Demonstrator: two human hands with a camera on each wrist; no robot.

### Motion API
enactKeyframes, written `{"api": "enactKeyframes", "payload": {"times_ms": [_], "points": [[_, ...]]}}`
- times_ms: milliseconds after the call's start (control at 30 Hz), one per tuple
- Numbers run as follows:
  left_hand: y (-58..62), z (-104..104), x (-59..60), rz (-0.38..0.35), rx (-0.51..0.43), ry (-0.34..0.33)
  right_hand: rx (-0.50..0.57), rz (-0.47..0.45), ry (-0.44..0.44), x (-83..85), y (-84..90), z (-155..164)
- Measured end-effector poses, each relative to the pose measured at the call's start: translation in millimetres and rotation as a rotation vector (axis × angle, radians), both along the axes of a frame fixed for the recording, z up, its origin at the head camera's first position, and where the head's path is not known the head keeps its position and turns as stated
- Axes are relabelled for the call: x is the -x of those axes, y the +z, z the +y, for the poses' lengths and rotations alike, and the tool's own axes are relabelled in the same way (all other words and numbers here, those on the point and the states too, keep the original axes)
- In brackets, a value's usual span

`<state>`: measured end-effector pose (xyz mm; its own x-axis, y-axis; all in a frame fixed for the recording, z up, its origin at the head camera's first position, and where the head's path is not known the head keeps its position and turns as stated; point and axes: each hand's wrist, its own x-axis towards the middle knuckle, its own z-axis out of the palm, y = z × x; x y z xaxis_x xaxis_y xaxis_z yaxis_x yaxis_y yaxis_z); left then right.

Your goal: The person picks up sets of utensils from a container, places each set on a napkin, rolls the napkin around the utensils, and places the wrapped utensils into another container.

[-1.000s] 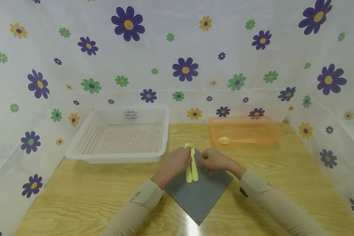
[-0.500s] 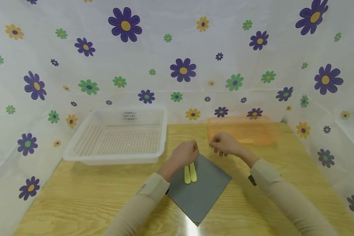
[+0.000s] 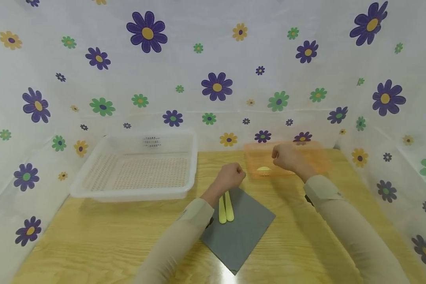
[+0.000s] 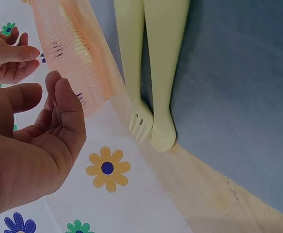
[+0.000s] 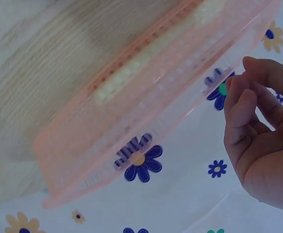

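A pale yellow fork (image 4: 144, 116) and a pale yellow knife with a rounded blade (image 4: 164, 131) lie side by side on a dark grey folded cloth (image 3: 248, 221). My left hand (image 3: 230, 176) hovers above their upper ends, hiding them in the head view; its fingers are loosely bent, holding nothing. My right hand (image 3: 287, 157) is raised over the orange basket (image 3: 252, 154), fingers bent and thumb close to the index finger, with nothing seen between them. Inside that basket lies a yellow spoon (image 3: 264, 169), its handle partly hidden by the basket wall and my hand.
A large white perforated basket (image 3: 127, 194) stands at the back left of the wooden table (image 3: 103, 240). Behind the table hangs a white flower-patterned sheet (image 3: 184, 51), which also runs along both sides.
My right hand has moved from beside the cutlery up and right to over the orange basket. My left hand has let go of the cutlery and risen slightly right.
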<state>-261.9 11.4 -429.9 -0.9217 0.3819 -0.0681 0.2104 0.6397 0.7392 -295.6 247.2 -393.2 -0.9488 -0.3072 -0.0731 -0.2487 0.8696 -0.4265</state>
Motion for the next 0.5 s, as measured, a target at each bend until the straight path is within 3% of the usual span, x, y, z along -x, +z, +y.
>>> {"api": "enactKeyframes", "payload": {"times_ms": [133,267,500], "points": [[0.8,9,4.7,-0.017,0.025,0.025,-0.152,-0.005,-0.031,4.4,0.6,7],[-2.6,15,8.1,-0.035,0.039,0.058,-0.241,-0.036,-0.006,9.9,-1.4,13],[-6.8,27,10.9,-0.042,0.065,0.117,-0.285,-0.123,0.008,21.4,-8.1,26]]}}
